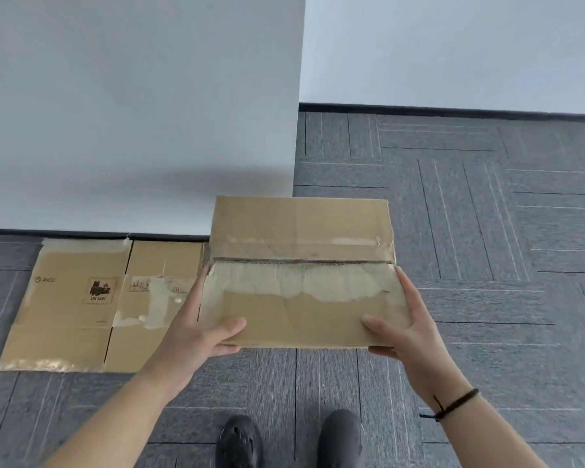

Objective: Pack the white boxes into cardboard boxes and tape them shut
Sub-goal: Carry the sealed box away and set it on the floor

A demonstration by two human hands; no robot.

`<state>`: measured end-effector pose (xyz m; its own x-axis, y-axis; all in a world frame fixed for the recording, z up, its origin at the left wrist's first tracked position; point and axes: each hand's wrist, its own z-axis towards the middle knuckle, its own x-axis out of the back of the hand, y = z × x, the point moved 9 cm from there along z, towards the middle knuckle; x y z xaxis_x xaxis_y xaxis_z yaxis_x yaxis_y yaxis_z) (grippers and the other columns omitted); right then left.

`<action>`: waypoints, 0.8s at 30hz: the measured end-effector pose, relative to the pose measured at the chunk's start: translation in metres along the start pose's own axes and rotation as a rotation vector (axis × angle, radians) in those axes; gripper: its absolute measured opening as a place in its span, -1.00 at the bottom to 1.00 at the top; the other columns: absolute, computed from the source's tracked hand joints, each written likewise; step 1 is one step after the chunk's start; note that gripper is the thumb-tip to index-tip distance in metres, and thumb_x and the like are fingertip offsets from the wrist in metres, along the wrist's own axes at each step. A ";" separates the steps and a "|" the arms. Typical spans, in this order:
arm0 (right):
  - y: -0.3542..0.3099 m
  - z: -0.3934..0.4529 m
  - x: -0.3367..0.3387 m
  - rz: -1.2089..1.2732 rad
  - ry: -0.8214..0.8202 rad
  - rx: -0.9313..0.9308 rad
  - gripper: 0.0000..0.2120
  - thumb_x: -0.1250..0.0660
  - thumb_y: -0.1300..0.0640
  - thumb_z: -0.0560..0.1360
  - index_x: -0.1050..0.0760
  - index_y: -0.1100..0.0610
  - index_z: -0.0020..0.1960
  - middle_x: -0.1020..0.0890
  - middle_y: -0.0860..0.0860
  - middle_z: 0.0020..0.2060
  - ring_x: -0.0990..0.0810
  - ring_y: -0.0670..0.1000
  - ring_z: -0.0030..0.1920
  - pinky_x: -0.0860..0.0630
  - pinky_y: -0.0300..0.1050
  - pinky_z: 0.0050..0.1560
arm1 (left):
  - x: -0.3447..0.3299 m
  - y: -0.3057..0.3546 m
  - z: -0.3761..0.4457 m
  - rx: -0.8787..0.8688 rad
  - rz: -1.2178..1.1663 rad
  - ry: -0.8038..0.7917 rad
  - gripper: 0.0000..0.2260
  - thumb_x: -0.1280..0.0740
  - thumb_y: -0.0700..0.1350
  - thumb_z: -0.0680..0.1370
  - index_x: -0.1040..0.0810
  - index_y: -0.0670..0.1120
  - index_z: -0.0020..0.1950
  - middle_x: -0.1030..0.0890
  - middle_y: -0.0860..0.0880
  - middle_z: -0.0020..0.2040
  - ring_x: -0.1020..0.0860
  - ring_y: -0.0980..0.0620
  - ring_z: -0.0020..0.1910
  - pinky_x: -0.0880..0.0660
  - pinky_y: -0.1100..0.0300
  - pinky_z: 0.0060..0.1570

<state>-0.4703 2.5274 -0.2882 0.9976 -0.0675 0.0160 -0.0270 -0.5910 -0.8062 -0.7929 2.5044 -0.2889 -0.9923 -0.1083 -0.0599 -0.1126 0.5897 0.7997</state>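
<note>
Cardboard box (301,271), flaps closed, tape-scarred: I see it held above the carpet floor (487,231), left hand (196,336) and right hand (406,332) each with a curled grip on its near corners. Flattened cardboard (92,305) lies at left on the floor, against the white wall (132,113).

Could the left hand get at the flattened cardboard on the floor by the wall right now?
Probably not yet. The left hand grips the held cardboard box together with the right hand. The flattened cardboard lies uncovered on the carpet to its left, lower down.
</note>
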 end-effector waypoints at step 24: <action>0.234 0.238 -0.059 -0.021 -0.044 -0.046 -0.05 -0.52 0.34 0.41 -0.21 -0.47 0.45 -0.42 -0.18 0.34 -0.55 0.09 0.29 -0.57 0.30 0.23 | 0.066 -0.215 0.242 0.087 0.096 0.073 -0.03 -0.60 -0.21 0.35 -0.19 0.50 0.47 -0.05 0.28 0.60 -0.48 -0.08 0.38 -0.61 -0.23 0.12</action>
<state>-0.5207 2.5839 -0.6185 0.9998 -0.0203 0.0061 -0.0080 -0.6280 -0.7782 -0.8464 2.5644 -0.6093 -0.9927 -0.1041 0.0602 -0.0248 0.6667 0.7449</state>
